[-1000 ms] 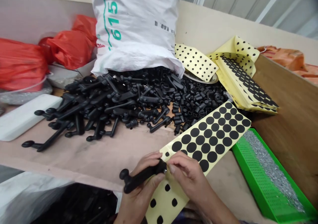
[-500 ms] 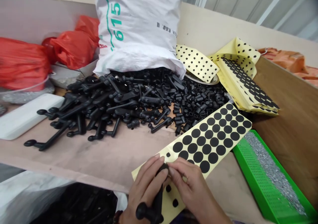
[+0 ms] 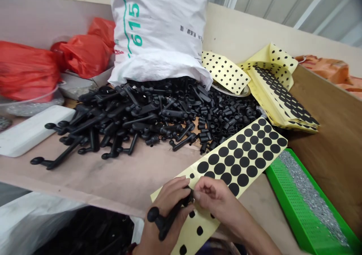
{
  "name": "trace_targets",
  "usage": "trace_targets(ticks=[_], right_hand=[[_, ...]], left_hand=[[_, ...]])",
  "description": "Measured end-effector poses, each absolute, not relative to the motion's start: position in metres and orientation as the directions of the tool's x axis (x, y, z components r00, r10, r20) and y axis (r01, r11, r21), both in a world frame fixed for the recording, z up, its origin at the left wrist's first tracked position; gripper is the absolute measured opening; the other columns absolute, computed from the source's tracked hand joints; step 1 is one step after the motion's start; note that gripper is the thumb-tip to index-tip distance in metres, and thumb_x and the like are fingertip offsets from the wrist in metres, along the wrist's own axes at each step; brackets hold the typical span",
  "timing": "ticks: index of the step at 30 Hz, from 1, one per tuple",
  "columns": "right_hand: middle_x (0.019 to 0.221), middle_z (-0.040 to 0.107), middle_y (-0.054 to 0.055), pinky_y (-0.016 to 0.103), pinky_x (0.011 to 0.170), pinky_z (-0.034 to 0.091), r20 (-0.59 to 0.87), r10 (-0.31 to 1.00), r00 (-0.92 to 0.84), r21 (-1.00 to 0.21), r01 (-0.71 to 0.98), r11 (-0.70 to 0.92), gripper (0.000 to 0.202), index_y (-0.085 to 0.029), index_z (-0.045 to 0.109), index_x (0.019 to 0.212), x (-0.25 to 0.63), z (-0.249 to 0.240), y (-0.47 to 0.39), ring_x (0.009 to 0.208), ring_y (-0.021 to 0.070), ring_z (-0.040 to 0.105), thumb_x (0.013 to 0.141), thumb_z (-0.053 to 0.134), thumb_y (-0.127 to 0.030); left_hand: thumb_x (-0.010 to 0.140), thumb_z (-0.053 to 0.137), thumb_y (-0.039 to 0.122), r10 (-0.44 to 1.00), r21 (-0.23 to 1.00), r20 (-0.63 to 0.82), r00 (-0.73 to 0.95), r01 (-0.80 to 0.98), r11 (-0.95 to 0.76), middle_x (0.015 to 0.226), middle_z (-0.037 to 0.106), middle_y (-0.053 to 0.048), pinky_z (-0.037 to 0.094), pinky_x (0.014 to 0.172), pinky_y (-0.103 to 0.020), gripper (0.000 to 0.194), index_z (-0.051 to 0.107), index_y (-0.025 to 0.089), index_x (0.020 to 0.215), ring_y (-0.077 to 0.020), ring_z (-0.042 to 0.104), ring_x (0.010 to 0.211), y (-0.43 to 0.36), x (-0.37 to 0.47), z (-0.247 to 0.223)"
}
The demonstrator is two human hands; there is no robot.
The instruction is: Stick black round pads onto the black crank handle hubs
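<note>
My left hand (image 3: 166, 213) is closed around a black crank handle (image 3: 169, 221), its round knob pointing left and its other end up by my fingertips. Just to the right, my right hand (image 3: 216, 198) is closed in a pinch beside that end; whatever sits between its fingertips is too small to make out. Beneath both hands lies a pale yellow sticker sheet (image 3: 181, 179) with rows of black round stickers on its upper part and small black dots on its lower part.
A heap of black crank handles and small caps (image 3: 147, 115) spills from a white sack (image 3: 158, 32). To the right are a green tray (image 3: 283, 194) of small metal parts and folded sticker sheets (image 3: 283, 96). Red bags (image 3: 25, 72) and a white block (image 3: 34, 130) stand left.
The crank handle has turned in my left hand, its knob swinging up and left. My right hand has shifted slightly right, its fingers more curled.
</note>
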State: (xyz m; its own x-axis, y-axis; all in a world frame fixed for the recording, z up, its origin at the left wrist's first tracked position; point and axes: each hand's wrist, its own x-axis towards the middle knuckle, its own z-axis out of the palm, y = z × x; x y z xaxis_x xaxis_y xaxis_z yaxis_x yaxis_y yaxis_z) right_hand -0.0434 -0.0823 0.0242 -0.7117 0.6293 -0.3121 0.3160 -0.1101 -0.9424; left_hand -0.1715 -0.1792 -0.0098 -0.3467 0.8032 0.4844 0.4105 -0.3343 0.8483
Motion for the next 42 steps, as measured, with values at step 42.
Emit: trace_targets(ticks=[42], right_hand=[[0.072,0.049,0.0,0.025,0.061,0.038,0.153,0.662,-0.734,-0.897,0.178,0.404,0.016,-0.019,0.048,0.072,-0.044,0.019,-0.083,0.067,0.0128,0.049,0.088,0.048,-0.019]], left_hand=[[0.06,0.078,0.025,0.8,0.656,-0.521,-0.298,-0.739,0.152,0.083,0.07,-0.003,0.048,0.074,-0.028,0.03,0.061,0.018,0.084,-0.0197,0.063,0.08,-0.168,-0.173,0.015]])
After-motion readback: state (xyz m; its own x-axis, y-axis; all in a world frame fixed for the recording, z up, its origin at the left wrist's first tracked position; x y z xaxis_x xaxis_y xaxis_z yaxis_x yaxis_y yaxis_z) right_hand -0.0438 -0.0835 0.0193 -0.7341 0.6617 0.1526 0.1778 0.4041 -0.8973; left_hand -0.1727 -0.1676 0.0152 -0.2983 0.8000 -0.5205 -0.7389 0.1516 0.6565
